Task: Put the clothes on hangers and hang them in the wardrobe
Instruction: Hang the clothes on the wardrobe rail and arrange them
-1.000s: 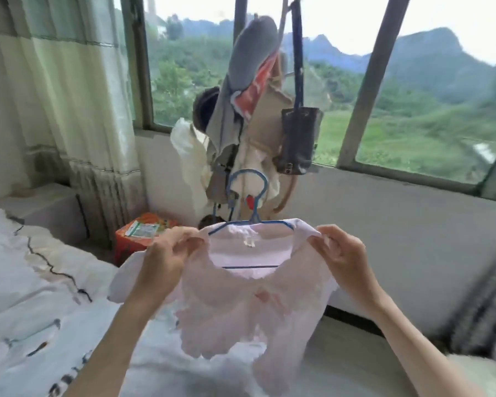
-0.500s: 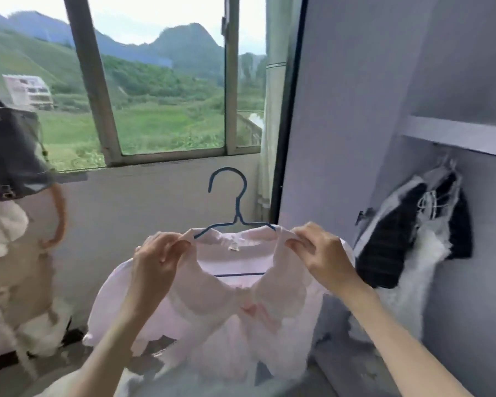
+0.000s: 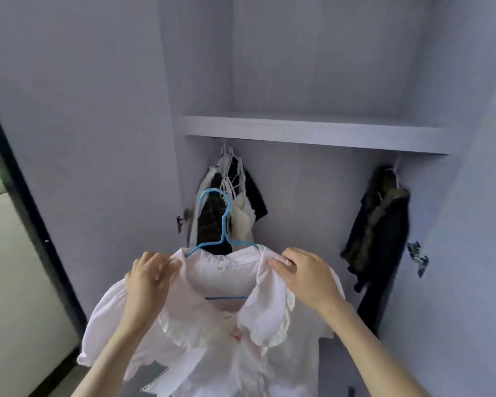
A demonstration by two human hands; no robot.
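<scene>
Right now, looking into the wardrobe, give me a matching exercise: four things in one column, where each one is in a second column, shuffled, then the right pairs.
Things:
1. pink blouse
2. blue hanger
3. dark jacket
4. shelf

Places:
A. hanging at the right side of the wardrobe
B. held at the shoulders by the left hand and right hand
C. across the wardrobe, above the hanging clothes
D. inside the blouse's neckline, hook sticking up

Pairs: 1-B, 2-D, 3-A, 4-C

Both forearms bare (no sleeves, rings or watch visible).
</scene>
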